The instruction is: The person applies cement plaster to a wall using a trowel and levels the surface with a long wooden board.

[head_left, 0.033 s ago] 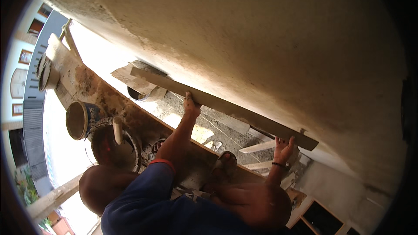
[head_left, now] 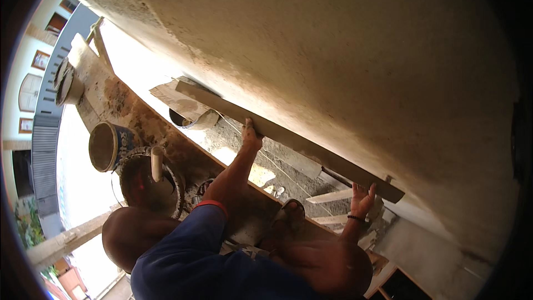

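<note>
A long, flat grey board [head_left: 297,144] runs diagonally along the plastered wall [head_left: 333,50]. My left hand [head_left: 250,133] grips it left of its middle, with the fingers at its lower edge. My right hand [head_left: 362,200] holds it near the right end, palm up and fingers against the edge. Below and left of me, on the mortar-stained plank platform [head_left: 139,111], stand a bucket [head_left: 102,147] and a mortar-caked bucket [head_left: 133,186] with a pale handle-like piece [head_left: 157,164] upright at its rim.
More containers [head_left: 69,86] stand farther along the platform. Beyond its edge lie another bucket [head_left: 180,119], timber pieces [head_left: 327,197] and rough ground far below. My sandaled foot [head_left: 291,211] is near the edge. A wooden rail [head_left: 55,250] crosses at lower left, with buildings outside.
The view has rotated slightly, shifting the surroundings. Both hands still hold the board, and I see no clear movement of it against the wall.
</note>
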Motion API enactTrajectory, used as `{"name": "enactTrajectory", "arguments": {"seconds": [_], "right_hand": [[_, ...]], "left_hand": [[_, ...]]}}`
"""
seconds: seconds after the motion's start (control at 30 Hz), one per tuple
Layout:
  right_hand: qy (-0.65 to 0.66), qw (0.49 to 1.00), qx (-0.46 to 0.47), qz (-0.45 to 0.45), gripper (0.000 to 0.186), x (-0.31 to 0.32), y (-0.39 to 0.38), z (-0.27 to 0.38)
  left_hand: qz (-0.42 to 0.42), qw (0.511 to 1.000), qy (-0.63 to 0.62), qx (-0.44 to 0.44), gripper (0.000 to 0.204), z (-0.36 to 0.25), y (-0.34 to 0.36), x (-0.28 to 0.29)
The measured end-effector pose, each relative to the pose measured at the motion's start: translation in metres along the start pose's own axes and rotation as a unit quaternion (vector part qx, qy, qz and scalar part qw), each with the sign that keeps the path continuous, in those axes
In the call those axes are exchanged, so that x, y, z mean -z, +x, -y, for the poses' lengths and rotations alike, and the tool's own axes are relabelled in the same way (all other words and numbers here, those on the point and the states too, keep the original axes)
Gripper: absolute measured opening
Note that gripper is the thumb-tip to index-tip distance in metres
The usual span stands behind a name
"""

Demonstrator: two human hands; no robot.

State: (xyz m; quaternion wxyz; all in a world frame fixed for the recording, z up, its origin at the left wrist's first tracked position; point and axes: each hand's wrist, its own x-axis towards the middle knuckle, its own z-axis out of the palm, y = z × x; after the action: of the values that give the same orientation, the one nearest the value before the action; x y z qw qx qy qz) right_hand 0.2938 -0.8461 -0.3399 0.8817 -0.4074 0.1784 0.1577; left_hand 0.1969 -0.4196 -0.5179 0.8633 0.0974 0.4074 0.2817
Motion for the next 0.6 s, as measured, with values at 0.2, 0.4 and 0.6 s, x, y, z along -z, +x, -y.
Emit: {"name": "enactTrajectory", "arguments": {"seconds": [0.2, 0.4, 0.6], "right_hand": [[-0.034, 0.998, -0.022, -0.042, 0.039, 0.036, 0.035, -0.026], [-0.066, 0.996, -0.01, -0.062, 0.036, 0.006, 0.074, -0.018], [-0.052, 0.997, -0.048, -0.009, 0.047, 0.016, 0.116, -0.037]], "left_hand": [[-0.108, 0.986, 0.126, -0.026, 0.063, 0.014, 0.039, -0.068], [-0.084, 0.986, 0.138, -0.033, 0.069, 0.034, 0.061, -0.084], [-0.08, 0.973, 0.167, -0.138, 0.07, 0.01, 0.08, -0.059]]}}
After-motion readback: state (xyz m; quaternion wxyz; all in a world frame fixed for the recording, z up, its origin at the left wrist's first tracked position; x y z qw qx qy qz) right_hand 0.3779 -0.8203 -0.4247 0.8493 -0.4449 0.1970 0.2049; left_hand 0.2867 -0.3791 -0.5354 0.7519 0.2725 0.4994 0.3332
